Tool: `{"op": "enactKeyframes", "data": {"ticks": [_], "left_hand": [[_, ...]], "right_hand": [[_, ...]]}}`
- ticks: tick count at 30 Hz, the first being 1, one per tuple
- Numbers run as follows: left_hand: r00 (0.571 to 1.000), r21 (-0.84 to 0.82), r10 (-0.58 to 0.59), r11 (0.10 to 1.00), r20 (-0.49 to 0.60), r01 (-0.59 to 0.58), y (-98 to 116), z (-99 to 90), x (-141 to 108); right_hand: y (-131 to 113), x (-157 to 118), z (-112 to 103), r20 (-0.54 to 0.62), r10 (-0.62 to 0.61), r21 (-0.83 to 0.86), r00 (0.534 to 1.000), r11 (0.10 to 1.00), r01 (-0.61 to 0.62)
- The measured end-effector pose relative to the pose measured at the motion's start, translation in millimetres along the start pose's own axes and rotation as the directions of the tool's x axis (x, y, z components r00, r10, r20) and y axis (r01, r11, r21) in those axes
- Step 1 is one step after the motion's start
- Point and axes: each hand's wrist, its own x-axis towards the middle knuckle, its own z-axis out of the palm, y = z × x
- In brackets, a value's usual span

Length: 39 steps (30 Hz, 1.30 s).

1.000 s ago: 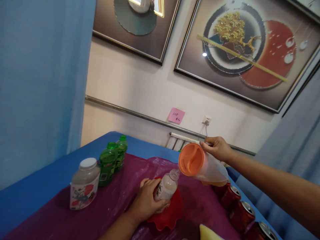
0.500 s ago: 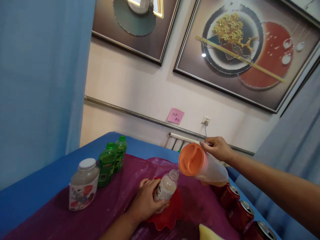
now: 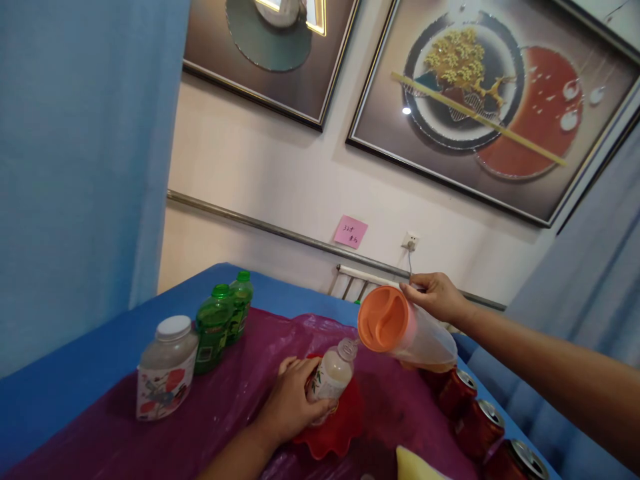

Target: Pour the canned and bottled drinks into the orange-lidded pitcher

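Note:
My left hand [image 3: 295,400] is wrapped round a small clear bottle [image 3: 336,373] with a printed label and whitish contents. The bottle leans to the right, uncapped, above a red scalloped dish [image 3: 327,440]. In my right hand [image 3: 435,297] is a translucent pitcher [image 3: 425,343] with an orange lid [image 3: 384,319], gripped at its upper side and tipped over to the left. The lid's edge is right beside the bottle's mouth, and a thin trickle seems to show there, though I cannot make it out clearly. The pitcher's handle is hidden by my fingers.
On the left stand a white-lidded jar [image 3: 167,370] and two green bottles [image 3: 215,327]. Several red cans [image 3: 480,427] line the right edge. A yellow object [image 3: 417,465] lies at the front. Purple plastic sheeting [image 3: 225,407] covers part of the blue table [image 3: 100,340].
Both hands, the bottle and the pitcher hold nearly the same positions. Only a very slight shift of the whole view is visible.

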Motion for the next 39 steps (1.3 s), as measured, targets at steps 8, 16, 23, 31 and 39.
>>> {"op": "enactKeyframes", "data": {"ticks": [8, 16, 23, 31, 39], "left_hand": [[1.000, -0.005, -0.015, 1.000, 0.008, 0.015, -1.5, 1.0, -0.4], [1.000, -0.002, -0.007, 1.000, -0.002, 0.007, -1.9, 1.4, -0.7], [1.000, -0.004, -0.011, 1.000, -0.004, 0.011, 0.3, 0.2, -0.8], [1.000, -0.021, 0.004, 1.000, -0.013, -0.004, 1.8, -1.3, -1.1], [1.000, 0.001, 0.002, 1.000, -0.022, -0.002, 0.2, 0.3, -1.0]], "right_hand": [[-2.3, -1.8, -3.9, -0.002, 0.009, 0.000, 1.000, 1.000, -0.009], [-4.5, -1.4, -4.8, 0.004, 0.013, 0.016, 1.000, 1.000, -0.013], [-6.0, -1.0, -7.0, 0.001, 0.010, 0.008, 1.000, 1.000, -0.010], [-6.3, -1.6, -6.3, 0.006, 0.001, -0.003, 1.000, 1.000, -0.001], [-5.9, -2.9, -5.2, -0.005, -0.004, 0.012, 1.000, 1.000, 0.004]]}}
